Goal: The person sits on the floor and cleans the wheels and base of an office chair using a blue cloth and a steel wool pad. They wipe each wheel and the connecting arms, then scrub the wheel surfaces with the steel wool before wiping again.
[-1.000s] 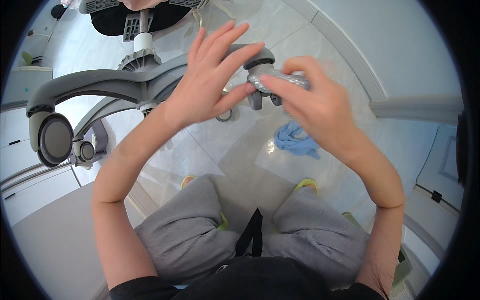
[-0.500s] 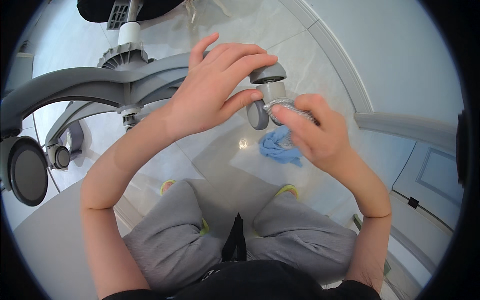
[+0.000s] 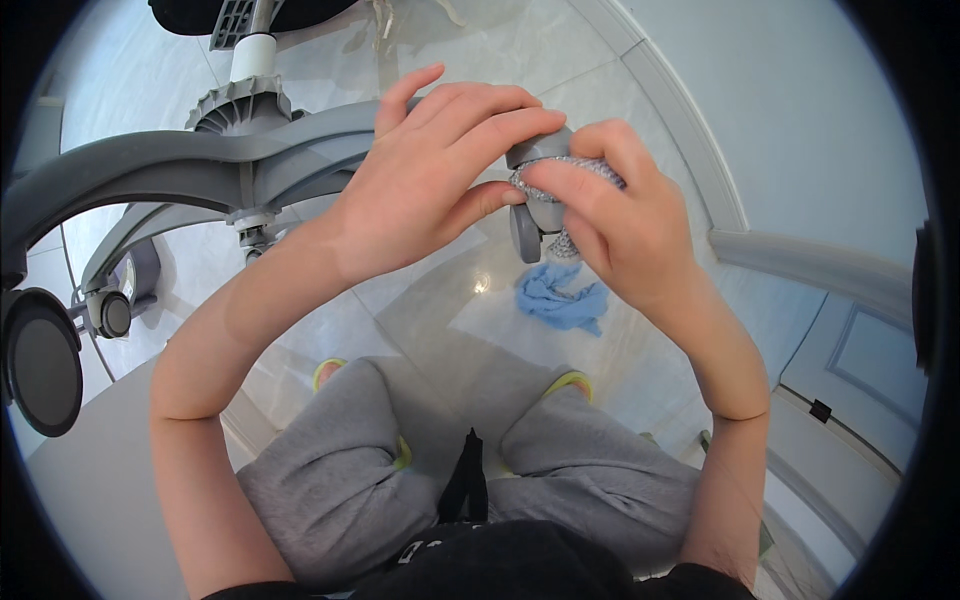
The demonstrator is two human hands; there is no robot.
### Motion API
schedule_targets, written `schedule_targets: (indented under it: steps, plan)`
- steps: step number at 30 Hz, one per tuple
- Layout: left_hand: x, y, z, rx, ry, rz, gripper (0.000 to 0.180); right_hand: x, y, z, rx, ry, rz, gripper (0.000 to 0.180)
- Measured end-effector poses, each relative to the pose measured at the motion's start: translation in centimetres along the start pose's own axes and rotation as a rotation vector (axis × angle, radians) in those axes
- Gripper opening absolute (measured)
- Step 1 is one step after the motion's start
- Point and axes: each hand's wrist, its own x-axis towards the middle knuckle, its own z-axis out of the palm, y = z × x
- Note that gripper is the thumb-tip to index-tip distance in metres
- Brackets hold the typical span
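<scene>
A grey five-star office chair base [image 3: 200, 160] lies tipped sideways in front of me. My left hand [image 3: 440, 165] steadies the caster [image 3: 526, 232] at the end of the nearest leg, fingertips on its top and thumb on its side. Pinched in my right hand [image 3: 625, 205] is a silvery-grey woven scrubbing cloth [image 3: 567, 243], which presses against the middle of that caster between its wheels. Part of the caster is hidden behind my fingers and the cloth. Below it a crumpled blue cloth [image 3: 560, 298] lies on the tiled floor.
Other casters show at the left, a large one [image 3: 42, 362] close to me and a smaller one [image 3: 108, 313] behind it. The black chair seat [image 3: 300, 14] is at the top. A pale wall with a baseboard [image 3: 800, 255] runs along the right.
My right hand has moved up with the scrubbing cloth, from the caster's lower side to its middle. The caster shifts slightly right; my left hand keeps its hold.
</scene>
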Motion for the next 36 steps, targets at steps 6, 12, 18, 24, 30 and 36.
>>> schedule_targets:
  steps: [6,12,18,24,30,36]
  plan:
    - [-0.3,-0.3,-0.2,0.021,-0.002,-0.011,0.06,-1.6,0.0,-0.4,-0.047,-0.048,-0.067,0.031]
    - [-0.3,-0.3,0.7,0.077,0.055,0.008,0.063,0.4,-1.0,0.0,-0.191,-0.063,-0.02,0.032]
    - [-0.2,0.2,0.4,0.11,0.026,0.018,0.066,-6.5,-1.0,-2.3,-0.015,-0.253,0.063,0.031]
    - [-0.5,-0.3,-0.8,0.112,-0.06,0.159,0.049,-4.9,-0.1,-3.8,0.038,0.064,0.094,0.042]
    - [-0.1,-0.3,0.1,0.126,-0.053,0.158,0.045,-2.4,1.0,0.8,0.255,0.172,0.103,0.041]
    - [-0.3,-0.9,0.2,0.165,-0.046,0.174,0.047,-7.3,1.0,1.9,0.196,-0.005,-0.056,0.034]
